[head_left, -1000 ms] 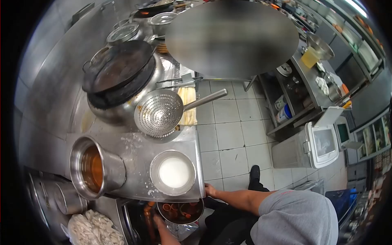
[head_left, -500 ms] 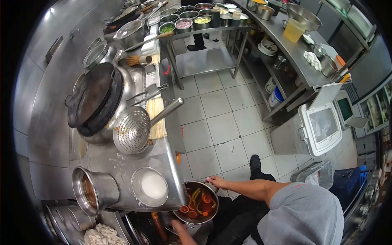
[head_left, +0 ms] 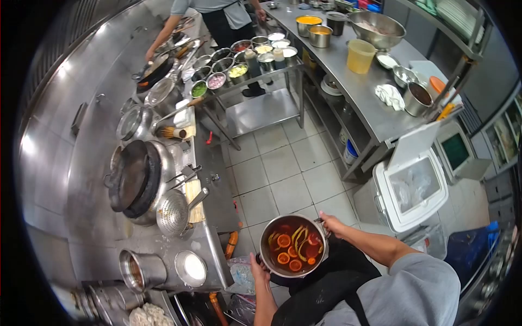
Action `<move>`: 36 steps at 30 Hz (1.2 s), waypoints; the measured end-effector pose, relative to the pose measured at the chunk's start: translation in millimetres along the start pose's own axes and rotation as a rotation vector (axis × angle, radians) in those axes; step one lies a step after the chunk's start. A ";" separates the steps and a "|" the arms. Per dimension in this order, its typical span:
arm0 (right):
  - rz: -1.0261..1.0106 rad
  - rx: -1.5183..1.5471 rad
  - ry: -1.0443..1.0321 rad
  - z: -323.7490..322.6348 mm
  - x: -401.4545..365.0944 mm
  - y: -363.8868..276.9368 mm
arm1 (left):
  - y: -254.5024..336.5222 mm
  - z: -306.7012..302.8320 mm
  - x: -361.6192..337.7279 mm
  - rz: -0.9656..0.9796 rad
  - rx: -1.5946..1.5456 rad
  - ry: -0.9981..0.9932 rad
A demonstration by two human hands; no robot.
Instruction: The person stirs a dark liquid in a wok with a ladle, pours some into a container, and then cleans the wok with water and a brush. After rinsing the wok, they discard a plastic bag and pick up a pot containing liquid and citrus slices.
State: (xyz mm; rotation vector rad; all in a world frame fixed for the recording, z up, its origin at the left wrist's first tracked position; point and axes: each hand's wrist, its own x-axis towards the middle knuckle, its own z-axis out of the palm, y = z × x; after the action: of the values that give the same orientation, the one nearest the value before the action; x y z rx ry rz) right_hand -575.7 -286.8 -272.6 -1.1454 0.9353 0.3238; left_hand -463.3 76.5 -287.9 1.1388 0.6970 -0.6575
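Note:
A metal pot [head_left: 265, 239] of dark red liquid is held level in front of my body, over the floor. Round orange-red slices, which look like citrus, and long yellowish-green strips float in it. My right hand [head_left: 331, 224] is closed on the handle at its far right side. At the lower left side, my left hand [head_left: 261, 270] grips the other handle, with its fingers partly hidden by the pot. To the left, on the steel counter, are a bowl of white contents [head_left: 193, 268] and a tall steel pot [head_left: 147, 270].
A wok [head_left: 129, 176] sits on the stove at left, beside a perforated skimmer [head_left: 172, 213]. Several ingredient tins cover a steel cart [head_left: 260, 108]. A co-worker [head_left: 225, 24] stands at the far stove. An open-lidded white bin [head_left: 405, 185] stands right; a steel worktable [head_left: 348, 76] lies behind.
The pot has moved right and up, away from the counter's corner, with both hands on its handles. The view has shifted, and the co-worker's upper body now shows at the back.

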 end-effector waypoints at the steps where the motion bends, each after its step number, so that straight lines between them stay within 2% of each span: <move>1: -0.022 0.045 -0.003 -18.3 -8.6 -21.5 | 12.3 28.6 -8.0 0.022 -0.009 0.012; 3: -0.066 0.118 0.004 -49.6 -27.1 -69.6 | 37.2 88.6 -25.7 0.036 -0.009 -0.198; 5: -0.172 0.220 -0.010 -81.9 -49.9 -129.5 | 58.2 145.9 -40.0 0.109 -0.004 -0.214; 7: -0.287 0.355 -0.034 -116.5 -78.4 -188.6 | 107.9 235.1 -77.4 0.176 -0.045 -0.292; 9: -0.362 0.440 -0.060 -135.9 -107.0 -238.2 | 142.2 291.1 -96.5 0.256 -0.026 -0.267; 11: -0.476 0.534 -0.093 -152.0 -132.0 -283.5 | 181.7 343.9 -130.7 0.248 -0.050 -0.446; 13: -0.577 0.623 -0.125 -169.1 -147.6 -321.3 | 214.1 394.1 -149.3 0.243 -0.110 -0.511; 18: -0.742 0.779 -0.135 -193.5 -171.5 -403.1 | 278.2 486.5 -126.3 0.060 -0.162 -0.890; 19: -0.775 0.787 -0.118 -197.0 -171.7 -417.2 | 285.8 504.7 -115.4 0.072 -0.160 -0.841; 21: -0.786 0.756 -0.074 -208.2 -162.8 -440.1 | 298.8 536.1 -97.1 0.025 -0.140 -0.869; 22: -0.762 0.748 0.007 -206.7 -156.4 -448.0 | 305.6 548.8 -73.9 -0.027 -0.155 -0.969; 23: -0.763 0.724 0.082 -210.7 -149.2 -464.6 | 310.7 563.1 -58.6 -0.028 -0.129 -0.973; 25: -0.733 0.695 0.101 -221.6 -122.2 -481.2 | 317.6 590.5 -33.6 -0.083 -0.150 -0.995; 26: -0.715 0.680 0.121 -223.6 -108.6 -487.6 | 321.3 603.9 -26.8 -0.072 -0.118 -0.919; 29: -0.659 0.666 0.120 -228.4 -58.5 -506.1 | 323.8 620.0 23.7 -0.090 -0.082 -0.864; 31: -0.585 0.667 0.094 -230.6 -19.5 -507.8 | 315.6 618.8 51.8 -0.076 -0.094 -0.757; 34: -0.507 0.613 0.089 -229.9 42.8 -522.4 | 311.1 624.2 92.9 0.043 0.054 -0.573; 36: -0.440 0.580 0.098 -231.1 92.0 -525.2 | 305.2 616.6 136.8 0.048 0.055 -0.537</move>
State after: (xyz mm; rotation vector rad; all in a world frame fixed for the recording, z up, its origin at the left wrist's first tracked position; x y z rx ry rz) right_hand -284.4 -730.1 -35.2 -0.7982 0.7633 -0.3477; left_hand -47.3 -439.5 -58.2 0.9646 0.1941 -0.8989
